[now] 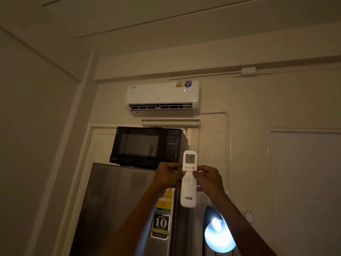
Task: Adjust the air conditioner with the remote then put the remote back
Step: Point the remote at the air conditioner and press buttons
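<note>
Remote control, a slim white plastic wand marked AUX point(189, 179), stands upright at about 6 o'clock from the white wall-mounted air conditioner point(162, 97), its small screen end tipped up toward the unit, likely so the signal reaches it. Both hands hold it raised at arm's length: the left hand point(167, 176) wraps the left edge at 9 o'clock, fingers curled together and clamped on the casing, steadying it. The right hand point(209, 179) grips the right edge at 3 o'clock, its thumb lying over the button cluster, seemingly poised to press; which button I cannot tell. The unit's louvre appears open. Behind the hands a black microwave oven point(147, 146) sits on a grey steel fridge point(118, 200), and a lit round lamp point(218, 235) glows at 5 o'clock. Adjusting seems under way; returning the remote is not yet done
</note>
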Action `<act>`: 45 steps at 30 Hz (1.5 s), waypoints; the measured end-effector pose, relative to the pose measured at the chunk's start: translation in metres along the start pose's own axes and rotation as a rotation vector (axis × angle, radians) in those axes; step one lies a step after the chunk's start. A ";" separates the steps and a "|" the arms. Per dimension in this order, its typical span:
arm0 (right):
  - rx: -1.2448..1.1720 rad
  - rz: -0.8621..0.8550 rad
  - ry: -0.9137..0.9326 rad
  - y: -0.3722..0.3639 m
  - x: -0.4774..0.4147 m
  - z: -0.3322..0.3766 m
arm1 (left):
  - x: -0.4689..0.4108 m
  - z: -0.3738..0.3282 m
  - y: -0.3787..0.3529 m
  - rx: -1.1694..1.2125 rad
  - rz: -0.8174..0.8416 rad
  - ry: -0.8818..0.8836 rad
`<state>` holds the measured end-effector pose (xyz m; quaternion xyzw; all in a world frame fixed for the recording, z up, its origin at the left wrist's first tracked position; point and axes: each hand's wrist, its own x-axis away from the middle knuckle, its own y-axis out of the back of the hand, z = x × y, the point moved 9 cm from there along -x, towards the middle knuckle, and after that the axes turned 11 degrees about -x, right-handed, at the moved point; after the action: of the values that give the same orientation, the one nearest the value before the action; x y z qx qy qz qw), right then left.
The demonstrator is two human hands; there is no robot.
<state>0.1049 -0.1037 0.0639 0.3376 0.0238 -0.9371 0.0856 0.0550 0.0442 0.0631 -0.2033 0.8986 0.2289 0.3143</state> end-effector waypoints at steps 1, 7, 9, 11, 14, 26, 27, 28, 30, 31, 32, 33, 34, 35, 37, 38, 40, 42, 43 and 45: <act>-0.004 0.003 0.004 0.000 0.000 0.001 | 0.000 0.000 0.000 0.005 0.001 -0.003; -0.025 0.045 -0.001 0.000 0.001 0.003 | 0.004 -0.004 0.003 -0.003 0.002 -0.023; -0.029 0.044 -0.007 0.001 0.002 0.002 | 0.004 -0.005 0.003 -0.016 0.001 -0.022; -0.029 0.046 -0.010 0.001 0.002 0.002 | 0.005 -0.005 0.004 -0.026 0.003 -0.025; -0.027 0.047 -0.009 0.001 0.003 0.002 | 0.005 -0.006 0.004 -0.021 0.010 -0.025; -0.044 0.051 -0.023 -0.001 0.006 -0.001 | 0.009 -0.005 0.005 -0.010 0.023 -0.030; -0.047 0.049 -0.026 -0.001 0.007 -0.003 | 0.010 -0.004 0.004 -0.015 0.021 -0.032; -0.051 0.049 -0.026 -0.001 0.007 -0.003 | 0.010 -0.004 0.004 -0.016 0.019 -0.031; -0.054 0.054 -0.025 -0.002 0.007 -0.003 | 0.010 -0.003 0.004 -0.004 0.019 -0.022; -0.055 0.055 -0.026 -0.002 0.007 -0.004 | 0.010 -0.002 0.004 0.001 0.021 -0.019; -0.054 0.054 -0.028 -0.002 0.007 -0.004 | 0.010 -0.002 0.004 0.002 0.024 -0.019; -0.053 0.052 -0.029 -0.002 0.007 -0.003 | 0.010 -0.003 0.004 0.002 0.026 -0.018; -0.052 0.049 -0.029 -0.002 0.007 -0.003 | 0.010 -0.002 0.004 -0.001 0.027 -0.018; -0.053 0.049 -0.028 -0.002 0.007 -0.003 | 0.009 -0.003 0.004 -0.004 0.026 -0.019; -0.054 0.052 -0.021 -0.002 0.006 -0.002 | 0.010 -0.003 0.004 -0.008 0.026 -0.024; -0.051 0.053 -0.018 -0.002 0.006 -0.002 | 0.010 -0.003 0.004 -0.008 0.029 -0.026; -0.040 0.053 -0.014 -0.003 0.006 -0.002 | 0.009 -0.002 0.004 -0.006 0.029 -0.025; -0.036 0.053 -0.011 -0.002 0.006 -0.002 | 0.009 -0.001 0.004 -0.005 0.026 -0.019; -0.036 0.056 -0.008 -0.003 0.006 -0.002 | 0.009 -0.001 0.004 -0.004 0.026 -0.019; -0.035 0.062 -0.004 -0.003 0.006 -0.003 | 0.010 -0.001 0.002 0.000 0.031 -0.026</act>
<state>0.1019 -0.1015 0.0572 0.3345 0.0297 -0.9342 0.1203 0.0467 0.0435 0.0580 -0.1865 0.8975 0.2362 0.3222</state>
